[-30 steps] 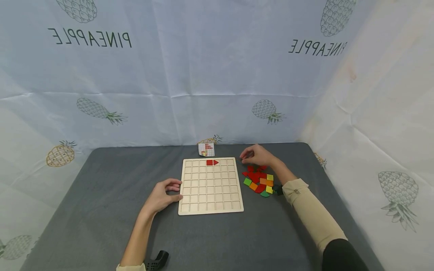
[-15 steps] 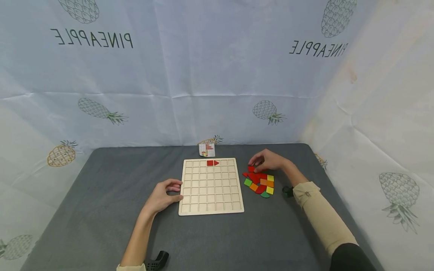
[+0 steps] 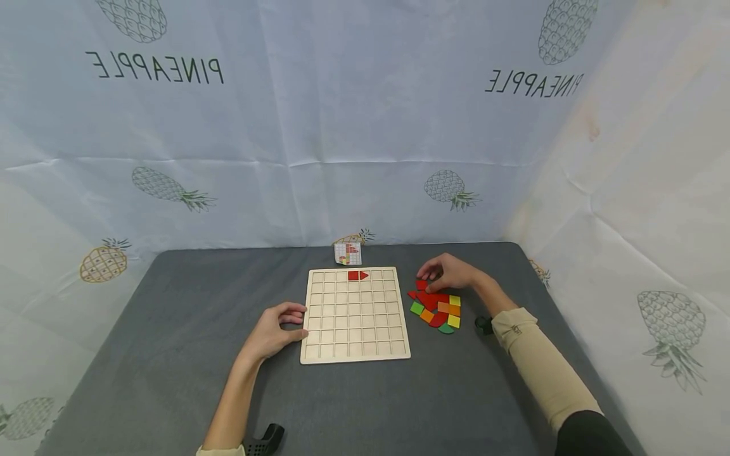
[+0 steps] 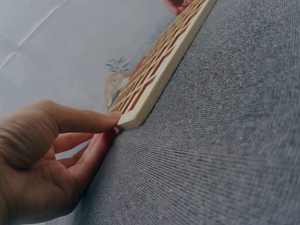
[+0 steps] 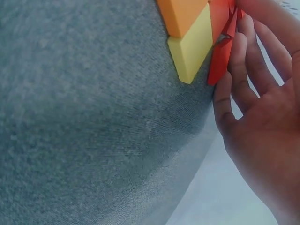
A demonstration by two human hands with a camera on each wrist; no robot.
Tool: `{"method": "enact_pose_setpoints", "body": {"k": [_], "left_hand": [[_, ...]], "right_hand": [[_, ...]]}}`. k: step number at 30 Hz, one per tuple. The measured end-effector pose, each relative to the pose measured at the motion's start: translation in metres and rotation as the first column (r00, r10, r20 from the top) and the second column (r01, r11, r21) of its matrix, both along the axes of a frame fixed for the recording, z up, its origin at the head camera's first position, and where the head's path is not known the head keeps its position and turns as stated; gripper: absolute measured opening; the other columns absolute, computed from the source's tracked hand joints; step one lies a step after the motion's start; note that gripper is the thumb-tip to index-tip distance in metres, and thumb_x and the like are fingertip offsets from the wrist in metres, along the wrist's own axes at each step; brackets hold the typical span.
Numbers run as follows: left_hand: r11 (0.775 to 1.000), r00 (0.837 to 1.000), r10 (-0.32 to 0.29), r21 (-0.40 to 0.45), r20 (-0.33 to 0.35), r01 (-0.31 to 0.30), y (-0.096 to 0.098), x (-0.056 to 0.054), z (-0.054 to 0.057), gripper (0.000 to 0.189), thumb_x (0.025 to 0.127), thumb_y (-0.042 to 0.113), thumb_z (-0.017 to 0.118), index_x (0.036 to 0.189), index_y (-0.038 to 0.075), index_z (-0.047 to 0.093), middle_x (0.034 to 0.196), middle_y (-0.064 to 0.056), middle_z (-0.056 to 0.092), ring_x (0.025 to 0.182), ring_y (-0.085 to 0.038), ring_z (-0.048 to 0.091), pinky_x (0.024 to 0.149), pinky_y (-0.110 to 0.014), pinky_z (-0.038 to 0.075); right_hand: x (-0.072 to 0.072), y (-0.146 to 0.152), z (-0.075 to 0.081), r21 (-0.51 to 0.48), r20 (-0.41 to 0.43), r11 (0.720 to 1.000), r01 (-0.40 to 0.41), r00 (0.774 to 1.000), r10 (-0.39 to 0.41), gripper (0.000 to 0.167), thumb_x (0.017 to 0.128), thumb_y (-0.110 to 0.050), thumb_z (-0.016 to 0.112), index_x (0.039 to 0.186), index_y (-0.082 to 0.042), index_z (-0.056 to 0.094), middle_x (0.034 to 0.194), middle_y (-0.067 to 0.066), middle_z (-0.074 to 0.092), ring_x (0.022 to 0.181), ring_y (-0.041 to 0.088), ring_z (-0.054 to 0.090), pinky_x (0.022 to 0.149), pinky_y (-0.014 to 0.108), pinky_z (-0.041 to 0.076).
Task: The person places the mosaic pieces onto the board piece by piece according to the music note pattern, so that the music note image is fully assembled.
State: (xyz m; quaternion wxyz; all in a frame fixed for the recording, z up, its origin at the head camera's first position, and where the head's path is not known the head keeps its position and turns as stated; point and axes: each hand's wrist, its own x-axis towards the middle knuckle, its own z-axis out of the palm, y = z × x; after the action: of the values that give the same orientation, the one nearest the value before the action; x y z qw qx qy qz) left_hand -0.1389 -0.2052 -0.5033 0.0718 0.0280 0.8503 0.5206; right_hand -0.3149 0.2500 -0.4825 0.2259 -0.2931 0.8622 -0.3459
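My left hand [image 3: 272, 332] grips the left edge of the pale wooden grid board [image 3: 355, 316]. In the left wrist view its thumb lies on top of the rim, fingers against the side. A red square tile [image 3: 353, 275] and a red triangle tile [image 3: 364, 275] sit in the board's far row. To the right, my right hand [image 3: 453, 272] is at the far end of a tile pile, thumb and fingertips around a red tile [image 3: 422, 285]. In the right wrist view the fingers lie along red tiles [image 5: 220, 61], partly hiding them, beside a yellow tile [image 5: 192, 51].
The pile also has orange tiles [image 3: 454, 309], a light green tile [image 3: 417, 308], a dark green rounded tile [image 3: 446, 329] and yellow tiles [image 3: 454, 322]. A small printed pattern card [image 3: 348, 253] stands behind the board, near the grey table's far edge and the pineapple-print cloth [image 3: 365, 126].
My right hand has moved right and nearer, from beside the board's far right corner to the red tiles, and has stayed there over the last half second. The left hand keeps its place.
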Motion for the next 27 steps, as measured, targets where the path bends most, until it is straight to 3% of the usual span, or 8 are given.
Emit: {"method": "enact_pose_setpoints", "body": {"k": [6, 15, 23, 27], "left_hand": [[1.0, 1.0, 0.002, -0.004, -0.008, -0.002, 0.001, -0.001, 0.0, 0.053, 0.088, 0.001, 0.087, 0.136, -0.006, 0.067, 0.125, -0.024, 0.07, 0.113, -0.032, 0.071, 0.086, -0.025, 0.057], [1.0, 1.0, 0.005, -0.006, 0.001, -0.005, 0.0, -0.001, 0.0, 0.053, 0.088, 0.001, 0.087, 0.136, -0.006, 0.066, 0.125, -0.024, 0.07, 0.113, -0.031, 0.071, 0.086, -0.025, 0.056], [1.0, 1.0, -0.001, -0.002, -0.003, 0.001, 0.0, 0.0, 0.001, 0.053, 0.088, 0.001, 0.087, 0.136, -0.006, 0.066, 0.125, -0.025, 0.07, 0.113, -0.032, 0.071, 0.086, -0.025, 0.057], [1.0, 1.0, -0.003, 0.001, -0.002, 0.003, 0.0, 0.0, 0.001, 0.054, 0.088, 0.002, 0.087, 0.136, -0.006, 0.066, 0.126, -0.025, 0.07, 0.114, -0.032, 0.071, 0.086, -0.025, 0.057]], "right_hand": [[0.0, 0.0, -0.002, 0.009, -0.057, 1.0, 0.029, 0.998, -0.028, 0.03, 0.094, -0.01, 0.082, 0.121, 0.002, 0.077, 0.112, 0.019, 0.077, 0.092, 0.017, 0.064, 0.083, 0.022, 0.055], [0.004, -0.019, 0.006, -0.005, -0.125, 0.996, 0.086, 0.988, -0.086, 0.027, 0.095, -0.014, 0.082, 0.12, -0.003, 0.079, 0.112, 0.014, 0.078, 0.09, 0.015, 0.064, 0.08, 0.024, 0.056], [0.012, -0.053, 0.016, -0.044, -0.154, 0.998, 0.044, 0.987, -0.051, 0.03, 0.096, -0.017, 0.083, 0.122, -0.003, 0.079, 0.115, 0.014, 0.078, 0.092, 0.017, 0.065, 0.088, 0.03, 0.058], [0.014, -0.076, 0.019, -0.037, -0.16, 0.999, 0.028, 0.986, -0.034, 0.028, 0.097, -0.017, 0.082, 0.122, -0.004, 0.079, 0.109, 0.011, 0.078, 0.09, 0.015, 0.065, 0.087, 0.03, 0.059]]}}
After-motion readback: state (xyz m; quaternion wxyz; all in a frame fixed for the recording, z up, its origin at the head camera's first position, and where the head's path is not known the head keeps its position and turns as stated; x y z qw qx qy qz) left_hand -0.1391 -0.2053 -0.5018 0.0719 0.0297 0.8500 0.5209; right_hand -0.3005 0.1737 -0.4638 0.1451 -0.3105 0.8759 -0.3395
